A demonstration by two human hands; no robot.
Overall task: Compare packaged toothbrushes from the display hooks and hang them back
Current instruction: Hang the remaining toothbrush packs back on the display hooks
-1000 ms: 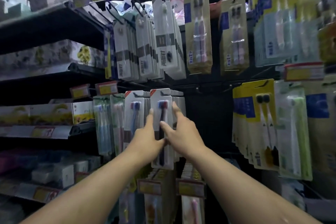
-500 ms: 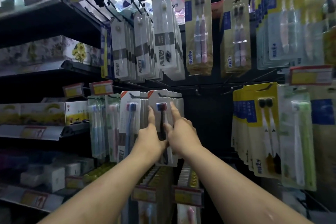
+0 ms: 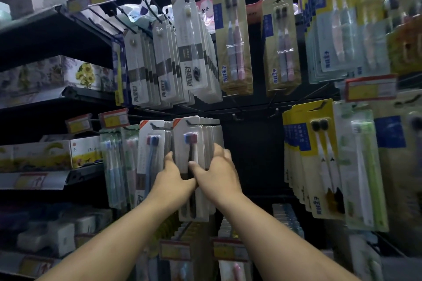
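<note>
A white toothbrush pack (image 3: 190,141) with a red and blue brush head hangs at the front of a row of like packs on a hook in the middle row. My left hand (image 3: 172,178) holds its left edge, fingers up along the card and thumb across the front. My right hand (image 3: 217,172) grips the right side, thumb on the front and fingers curled round the edge over the packs behind. The lower middle of the pack is hidden by both hands.
A second row of white packs (image 3: 151,143) hangs just left. Above hang white boxed packs (image 3: 191,52) and beige twin packs (image 3: 233,39). Yellow packs (image 3: 317,157) and green brushes (image 3: 365,166) hang to the right. Shelves with boxes (image 3: 52,155) stand at left. Price tags (image 3: 114,118) jut out.
Both hands have stayed on the white pack, pressing it closer to the packs behind. The camera has tilted slightly, and my right fingers now curl more round the edge.
</note>
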